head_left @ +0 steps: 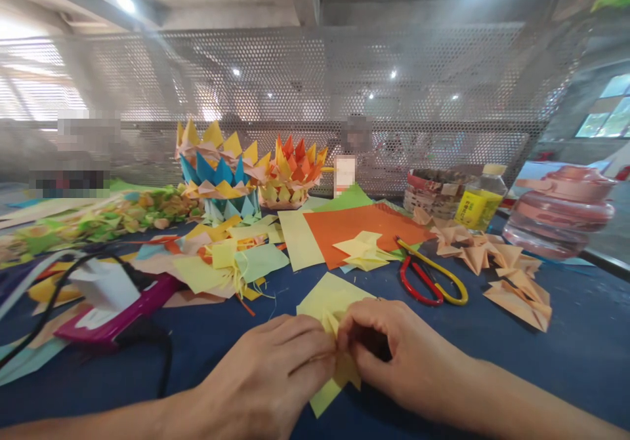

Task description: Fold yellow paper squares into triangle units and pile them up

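Observation:
A pale yellow sheet of paper with a raised fold in its middle lies on the dark blue tabletop in front of me. My left hand grips the fold from the left, its fingers closed and bent. From the other side my right hand pinches the same fold between thumb and forefinger. Both hands hide part of the paper's centre. Just beyond rests a folded yellow paper star on an orange sheet. Scissors with red and yellow handles lie right of the star.
Folded peach paper pieces lie right, before a pink bottle and a yellow-labelled bottle. Paper crowns stand at the back. Left are paper scraps, a purple power strip and cables. Behind runs a perforated metal screen.

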### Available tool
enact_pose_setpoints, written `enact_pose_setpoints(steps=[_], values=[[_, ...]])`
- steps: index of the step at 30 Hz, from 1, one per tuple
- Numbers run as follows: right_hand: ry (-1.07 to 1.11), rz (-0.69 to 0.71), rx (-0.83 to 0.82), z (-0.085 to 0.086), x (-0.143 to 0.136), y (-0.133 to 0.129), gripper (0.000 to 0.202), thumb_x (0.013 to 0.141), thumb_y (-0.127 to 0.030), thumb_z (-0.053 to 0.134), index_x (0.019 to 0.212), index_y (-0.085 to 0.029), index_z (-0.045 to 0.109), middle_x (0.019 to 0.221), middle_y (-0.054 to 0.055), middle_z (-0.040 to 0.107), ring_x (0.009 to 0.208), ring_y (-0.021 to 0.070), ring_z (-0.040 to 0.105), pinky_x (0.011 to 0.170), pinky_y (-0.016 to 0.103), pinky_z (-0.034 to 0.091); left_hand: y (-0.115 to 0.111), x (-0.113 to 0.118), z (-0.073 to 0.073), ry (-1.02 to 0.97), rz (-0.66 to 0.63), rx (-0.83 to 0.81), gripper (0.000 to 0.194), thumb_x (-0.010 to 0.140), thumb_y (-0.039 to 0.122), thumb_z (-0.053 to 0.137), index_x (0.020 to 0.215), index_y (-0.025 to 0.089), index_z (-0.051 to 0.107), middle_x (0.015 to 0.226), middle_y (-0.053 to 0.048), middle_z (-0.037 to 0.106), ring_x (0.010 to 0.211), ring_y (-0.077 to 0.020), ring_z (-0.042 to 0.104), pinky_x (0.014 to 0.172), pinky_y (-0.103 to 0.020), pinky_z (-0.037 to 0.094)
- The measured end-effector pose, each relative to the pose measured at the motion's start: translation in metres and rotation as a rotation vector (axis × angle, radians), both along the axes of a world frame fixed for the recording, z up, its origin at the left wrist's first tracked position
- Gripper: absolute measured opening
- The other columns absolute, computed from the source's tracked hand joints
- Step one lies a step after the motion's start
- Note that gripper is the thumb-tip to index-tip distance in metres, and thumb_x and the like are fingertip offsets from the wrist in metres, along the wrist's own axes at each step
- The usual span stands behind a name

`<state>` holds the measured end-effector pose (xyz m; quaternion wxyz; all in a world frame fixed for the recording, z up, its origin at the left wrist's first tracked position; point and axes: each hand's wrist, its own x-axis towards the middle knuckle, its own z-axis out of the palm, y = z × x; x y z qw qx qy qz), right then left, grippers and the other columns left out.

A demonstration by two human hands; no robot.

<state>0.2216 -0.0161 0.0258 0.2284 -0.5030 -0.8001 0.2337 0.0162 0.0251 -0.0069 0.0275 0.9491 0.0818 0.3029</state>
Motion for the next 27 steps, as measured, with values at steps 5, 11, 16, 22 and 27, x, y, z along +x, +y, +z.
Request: enact_pose_setpoints(steps=[5, 11, 16, 22, 27], values=[[-0.058, 0.153, -0.011, 0.013, 0.010, -0.001, 0.038, 0.067, 0.002, 0.047, 0.094, -0.016, 0.067, 0.081, 0.001, 0.067, 0.073, 0.0135, 0.060, 0.067, 0.021, 0.046, -0.003, 0.001, 0.008, 0.021, 0.044, 0.044, 0.030, 0.089, 0.006, 0.037, 0.104, 0.014, 0.062, 0.095, -0.008, 0.069, 0.089, -0.0204, 0.062, 0.079, -0.030, 0.053], [-0.024, 0.291, 0.106, 0.009, 0.020, 0.012, 0.025, 0.077, 0.002, 0.054, 0.089, -0.014, 0.070, 0.082, 0.002, 0.064, 0.079, 0.0124, 0.059, 0.073, 0.021, 0.046, -0.011, -0.001, 0.020, 0.059, 0.087, 0.089, 0.036, 0.090, 0.003, 0.031, 0.103, 0.014, 0.064, 0.097, -0.008, 0.071, 0.089, -0.0200, 0.064, 0.079, -0.029, 0.052], [0.010, 0.317, 0.026, 0.014, 0.019, 0.009, 0.012, 0.083, -0.012, 0.064, 0.079, -0.016, 0.074, 0.085, 0.002, 0.064, 0.083, 0.0116, 0.060, 0.078, 0.021, 0.047, -0.006, -0.001, 0.016, 0.032, 0.042, 0.101, 0.036, 0.093, 0.007, 0.030, 0.096, 0.014, 0.065, 0.093, -0.008, 0.071, 0.085, -0.0208, 0.065, 0.073, -0.029, 0.053], [-0.039, 0.337, -0.085, 0.022, 0.016, 0.003, 0.016, 0.079, -0.007, 0.069, 0.085, -0.020, 0.076, 0.091, 0.000, 0.063, 0.087, 0.0110, 0.060, 0.083, 0.020, 0.046, -0.013, -0.004, 0.019, 0.002, -0.010, 0.038, 0.033, 0.098, 0.014, 0.031, 0.103, 0.020, 0.063, 0.089, -0.004, 0.072, 0.081, -0.0165, 0.066, 0.073, -0.022, 0.053], [0.087, 0.364, -0.142, 0.016, 0.019, 0.010, 0.011, 0.078, -0.011, 0.072, 0.082, -0.020, 0.077, 0.086, 0.000, 0.063, 0.083, 0.0109, 0.061, 0.083, 0.022, 0.047, -0.020, -0.006, 0.013, 0.015, 0.095, -0.120, 0.021, 0.094, 0.026, 0.049, 0.108, 0.030, 0.063, 0.089, -0.002, 0.070, 0.087, -0.0179, 0.064, 0.072, -0.020, 0.054]])
